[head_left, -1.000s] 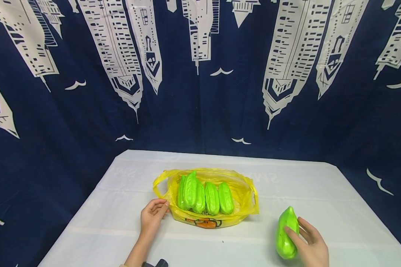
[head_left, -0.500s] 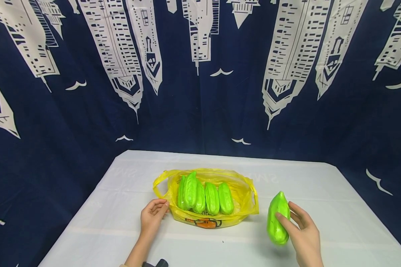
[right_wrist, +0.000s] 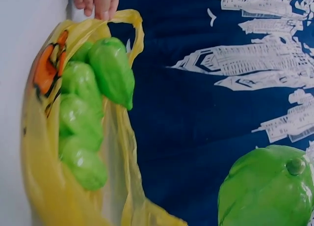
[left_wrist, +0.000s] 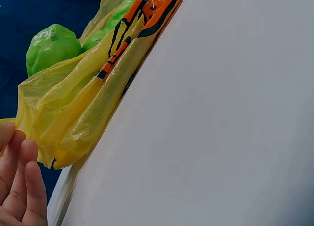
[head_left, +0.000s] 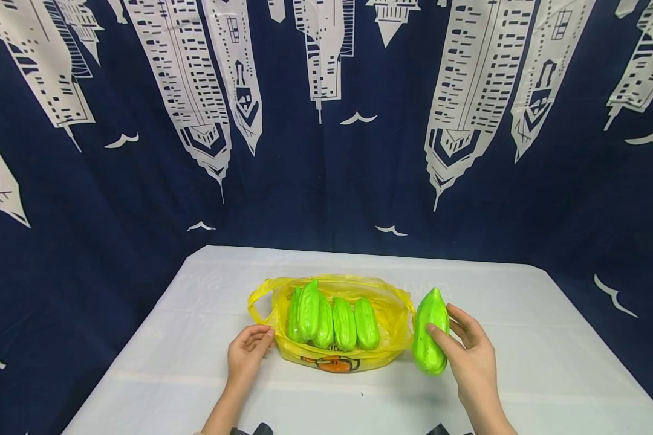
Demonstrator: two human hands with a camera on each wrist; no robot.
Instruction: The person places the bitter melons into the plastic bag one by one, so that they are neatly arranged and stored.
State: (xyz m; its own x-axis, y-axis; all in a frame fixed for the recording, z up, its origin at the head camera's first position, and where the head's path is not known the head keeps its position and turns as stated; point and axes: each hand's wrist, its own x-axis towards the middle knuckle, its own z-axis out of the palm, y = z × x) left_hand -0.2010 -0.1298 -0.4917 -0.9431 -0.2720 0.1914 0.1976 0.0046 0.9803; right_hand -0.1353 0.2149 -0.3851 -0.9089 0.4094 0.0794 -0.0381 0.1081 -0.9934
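My right hand grips a bright green, ridged, gourd-like vegetable, its pointed tip up, with the thumb across its near side. It is raised at the bag's right end; whether it touches the bag I cannot tell. A yellow plastic bag lies with its mouth spread open. Several similar green vegetables sit inside, mostly toward the left. At the bag's left corner my left hand pinches the plastic between thumb and fingers. In the right wrist view the held vegetable looms at the lower right.
A white-covered table carries the bag. Behind it hangs a dark blue cloth printed with white buildings and birds. The bag has a handle loop sticking out at its left end. Dark wrist gear shows at the bottom edge.
My right hand has lifted the green vegetable and carried it left and away from me, up to the bag's right end. The left hand and bag have stayed put.
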